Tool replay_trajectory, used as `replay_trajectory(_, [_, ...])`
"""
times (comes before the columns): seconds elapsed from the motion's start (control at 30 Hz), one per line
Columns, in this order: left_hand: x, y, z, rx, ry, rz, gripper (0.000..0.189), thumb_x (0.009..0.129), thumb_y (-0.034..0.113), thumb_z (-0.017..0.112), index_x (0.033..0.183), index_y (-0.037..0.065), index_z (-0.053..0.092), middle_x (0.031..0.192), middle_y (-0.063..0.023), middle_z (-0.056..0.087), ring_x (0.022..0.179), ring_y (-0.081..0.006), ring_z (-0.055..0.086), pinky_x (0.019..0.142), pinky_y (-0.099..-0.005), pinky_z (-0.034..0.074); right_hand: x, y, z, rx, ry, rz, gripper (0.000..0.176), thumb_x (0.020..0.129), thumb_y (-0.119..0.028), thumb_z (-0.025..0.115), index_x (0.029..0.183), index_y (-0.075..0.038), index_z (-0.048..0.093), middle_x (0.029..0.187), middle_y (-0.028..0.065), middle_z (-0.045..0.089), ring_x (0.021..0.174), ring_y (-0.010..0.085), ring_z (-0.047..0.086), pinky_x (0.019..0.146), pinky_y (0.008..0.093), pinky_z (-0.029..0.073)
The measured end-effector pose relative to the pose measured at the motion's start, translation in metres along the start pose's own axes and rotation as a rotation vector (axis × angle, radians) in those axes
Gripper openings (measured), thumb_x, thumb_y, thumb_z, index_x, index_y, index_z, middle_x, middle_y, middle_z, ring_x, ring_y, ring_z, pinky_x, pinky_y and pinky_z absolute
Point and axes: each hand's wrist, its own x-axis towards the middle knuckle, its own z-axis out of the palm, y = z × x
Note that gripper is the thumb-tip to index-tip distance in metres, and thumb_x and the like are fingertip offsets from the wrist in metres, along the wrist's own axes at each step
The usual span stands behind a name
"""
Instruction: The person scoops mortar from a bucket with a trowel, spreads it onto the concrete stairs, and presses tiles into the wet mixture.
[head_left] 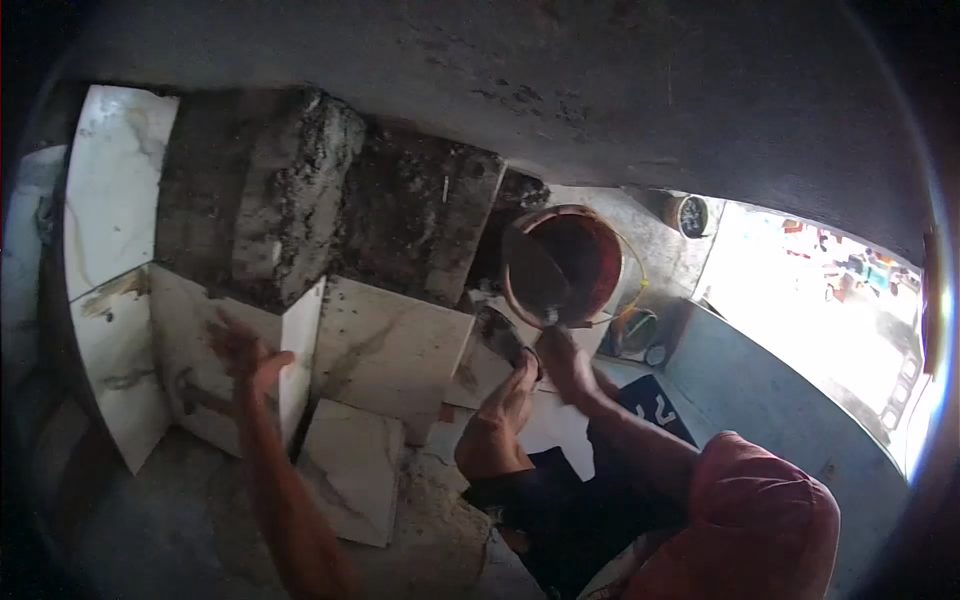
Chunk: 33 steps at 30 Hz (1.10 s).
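Observation:
My right hand (pixel 562 362) is closed around the handle of a trowel. The blade of the trowel (pixel 540 272) lies across the mouth of a reddish bucket (pixel 612 262), whose inside is dark. My left hand (pixel 245 355) is raised with its fingers apart, holding nothing, in front of a white marbled tile (pixel 185 330) on the lower wall. Beside it, a narrow tile edge (pixel 298 345) and another marbled tile (pixel 390 345) cover the lower part of the step-like wall. Rough grey mortar (pixel 315 180) shows above them.
A loose marbled tile (pixel 352 470) leans low by the wall. A tall tile (pixel 115 190) stands far left. My sandalled foot (pixel 505 338) is close to the bucket. A small round container (pixel 691 216) sits near the bright opening (pixel 800 300), above a bluish ledge (pixel 790 380).

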Motion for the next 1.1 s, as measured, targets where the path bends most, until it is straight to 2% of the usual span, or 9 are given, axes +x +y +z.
replay_trajectory(0.1, [0.007,-0.015,0.006,-0.108,-0.081,-0.002,0.108,0.057,0.037,0.071,0.129,-0.006,0.002,0.132,-0.0316,-0.004,0.122,-0.0461,-0.002,0.097,-0.0519,0.011,0.009,0.002,-0.072,-0.421,-0.015,0.225,0.024,0.078,-0.023,0.048,0.098,-0.010,0.047,0.075,0.0173,0.058,0.069,0.0398,0.056,0.056,0.0429,0.044])
replay_trajectory(0.23, [0.024,-0.037,0.017,-0.252,-0.210,0.007,0.107,0.058,0.035,0.071,0.128,-0.006,0.002,0.132,-0.0321,-0.002,0.122,-0.0461,-0.002,0.097,-0.0511,0.011,0.052,0.118,-0.039,-0.838,-0.271,0.167,0.027,0.075,-0.017,0.050,0.097,-0.002,0.050,0.075,0.0172,0.060,0.067,0.0288,0.060,0.051,0.0389,0.047])
replay_trajectory(0.33, [0.000,-0.005,-0.012,-0.314,-0.271,-0.062,0.106,0.058,0.032,0.072,0.128,-0.007,0.003,0.132,-0.0320,0.000,0.123,-0.0441,-0.003,0.098,-0.0486,0.010,0.055,0.198,0.050,-0.281,0.139,0.510,0.018,0.072,-0.014,0.052,0.083,-0.002,0.057,0.070,0.0137,0.061,0.065,0.0233,0.061,0.052,0.0379,0.048])
replay_trajectory(0.4, [-0.026,0.034,-0.027,-0.355,-0.304,-0.126,0.105,0.057,0.031,0.072,0.128,-0.007,0.004,0.132,-0.0318,0.001,0.124,-0.0420,-0.004,0.099,-0.0464,0.009,0.053,0.115,0.026,-0.617,-0.097,0.294,0.012,0.072,-0.014,0.052,0.076,-0.006,0.059,0.073,0.0107,0.061,0.068,0.0213,0.061,0.052,0.0342,0.048])
replay_trajectory(0.47, [-0.044,0.054,-0.033,-0.041,0.211,-0.131,0.105,0.058,0.029,0.072,0.129,-0.005,0.001,0.133,-0.0308,0.001,0.125,-0.0378,-0.002,0.101,-0.0425,0.008,0.053,0.096,0.017,-0.963,-0.379,0.039,0.013,0.073,-0.014,0.050,0.073,-0.011,0.062,0.075,0.0087,0.062,0.071,0.0211,0.062,0.053,0.0314,0.049])
replay_trajectory(0.6, [-0.034,0.047,-0.033,0.075,0.011,-0.162,0.104,0.060,0.038,0.070,0.130,-0.002,0.004,0.135,-0.0267,-0.002,0.125,-0.0340,-0.014,0.101,-0.0438,0.004,0.052,0.113,-0.032,-0.687,-0.390,0.031,0.016,0.075,-0.019,0.052,0.075,-0.004,0.059,0.064,0.0115,0.059,0.063,0.0248,0.061,0.050,0.0378,0.048])
replay_trajectory(0.77, [0.012,-0.028,0.015,-0.007,0.087,-0.031,0.094,0.060,0.037,0.069,0.127,-0.005,0.019,0.132,-0.0236,0.022,0.124,-0.0307,0.019,0.098,-0.0365,0.021,0.061,0.106,-0.068,-0.750,-0.187,-0.061,0.017,0.075,-0.021,0.052,0.079,-0.005,0.055,0.063,0.0105,0.058,0.059,0.0246,0.060,0.048,0.0370,0.047])
replay_trajectory(0.97, [-0.002,-0.008,0.003,-0.039,0.017,-0.086,0.078,0.063,0.031,0.068,0.122,-0.005,0.031,0.124,-0.0204,0.036,0.114,-0.0309,0.034,0.094,-0.0345,0.027,0.065,0.116,-0.016,-0.988,-0.426,-0.189,0.014,0.073,-0.018,0.053,0.072,-0.005,0.058,0.062,0.0089,0.058,0.058,0.0228,0.059,0.050,0.0374,0.045])
replay_trajectory(1.1, [0.003,-0.019,0.005,-0.244,-0.074,-0.042,0.075,0.063,0.030,0.068,0.120,-0.006,0.034,0.123,-0.0202,0.037,0.114,-0.0309,0.035,0.095,-0.0344,0.026,0.082,0.123,-0.047,-0.430,-0.429,0.040,0.024,0.073,-0.027,0.055,0.087,-0.007,0.059,0.072,0.0096,0.061,0.067,0.0220,0.060,0.062,0.0383,0.046])
